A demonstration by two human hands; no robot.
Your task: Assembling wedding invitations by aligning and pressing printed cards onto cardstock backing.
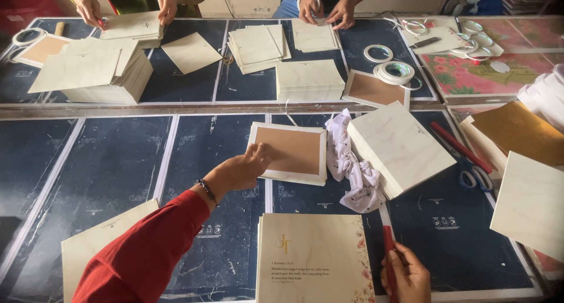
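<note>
The brown-faced rectangular card with a pale border (291, 152) lies flat in the middle of the dark blue worktop (111, 162), and the left hand (244, 169), reaching out of a red sleeve, rests its fingers (258, 156) on the card's left edge, laid close together on the border rather than gripping it. The right hand (405, 273), near and to the right, pinches a thin red stick-like tool (389, 257) upright between thumb and fingers. Between the two hands, at the near edge, sits a cream stack of printed covers with a gold monogram and a floral right margin (314, 259).

Just right of the brown card is a crumpled white cloth (352, 168), then a tilted thick stack of pale boards (399, 147). As I judge it, a good share of the work is done, given that full stack, while the card under the hand seems in mid-step.

Farther out, blue-handled scissors (476, 176) and a second red stick lie at the right. Across the far side, rolls of white tape (395, 71) and more pale stacks (100, 71) cover the worktop, where two other people's hands (326, 9) handle sheets.
</note>
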